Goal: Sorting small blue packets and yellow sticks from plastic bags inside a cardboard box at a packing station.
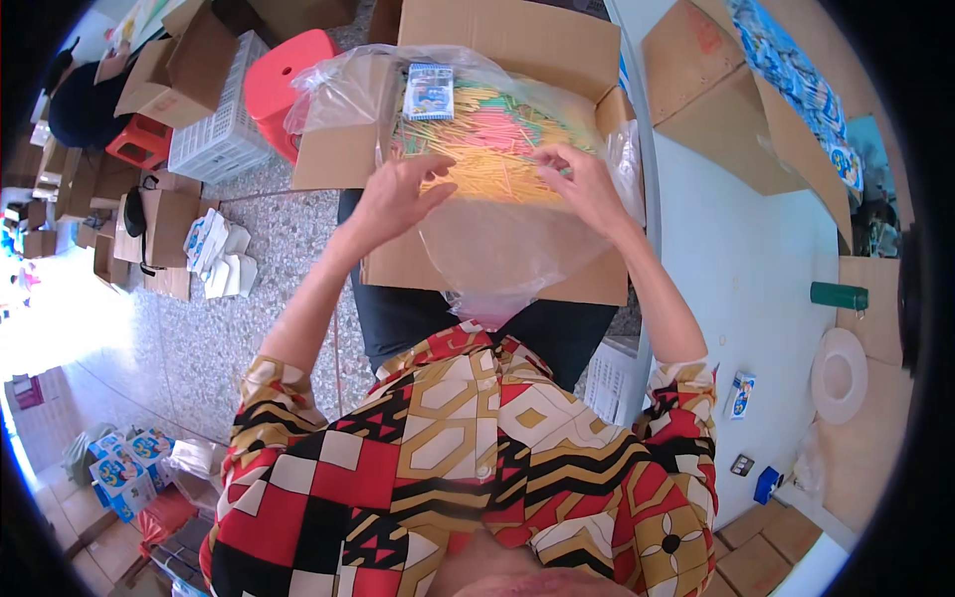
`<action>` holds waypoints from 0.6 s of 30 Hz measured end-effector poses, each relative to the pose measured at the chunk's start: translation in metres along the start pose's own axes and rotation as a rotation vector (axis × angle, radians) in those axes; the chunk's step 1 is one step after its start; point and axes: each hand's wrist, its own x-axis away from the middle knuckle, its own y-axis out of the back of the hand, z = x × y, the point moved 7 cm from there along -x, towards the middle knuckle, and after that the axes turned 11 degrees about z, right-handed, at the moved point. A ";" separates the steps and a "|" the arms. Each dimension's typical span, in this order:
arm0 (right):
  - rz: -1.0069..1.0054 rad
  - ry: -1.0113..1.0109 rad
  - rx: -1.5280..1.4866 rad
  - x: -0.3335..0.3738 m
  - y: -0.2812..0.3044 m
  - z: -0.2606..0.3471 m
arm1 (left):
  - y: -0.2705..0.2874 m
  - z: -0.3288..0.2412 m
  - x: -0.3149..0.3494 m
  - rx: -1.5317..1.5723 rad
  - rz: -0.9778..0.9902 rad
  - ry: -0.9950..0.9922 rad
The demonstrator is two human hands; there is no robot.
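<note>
Sticks [502, 169] (yellow, pink, green) heaped in a box [597, 287], left hand [398, 191] above, empty fingers curled, thumb apart, right hand [587, 187] opposite, fingers half curled, cannot tell if gripping any

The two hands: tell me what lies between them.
In the head view, thin yellow sticks lie between the left hand and the right hand, in the open cardboard box.
</note>
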 end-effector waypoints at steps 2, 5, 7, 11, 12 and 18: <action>0.002 0.016 -0.090 -0.040 -0.017 0.003 | -0.001 0.022 0.007 0.044 -0.029 0.033; -0.005 0.001 -0.229 -0.102 -0.035 0.003 | 0.009 0.043 0.006 0.094 -0.061 0.044; -0.005 -0.022 -0.276 -0.138 -0.050 0.003 | 0.028 0.051 0.007 0.058 -0.185 0.027; -0.191 -0.007 -0.077 -0.200 -0.062 -0.002 | 0.055 0.080 -0.011 0.043 -0.271 0.058; -0.209 -0.087 -0.073 -0.213 -0.064 -0.008 | 0.060 0.081 -0.017 -0.049 -0.337 0.012; -0.232 -0.183 0.101 -0.253 -0.073 -0.012 | 0.062 0.106 -0.055 -0.256 -0.385 -0.019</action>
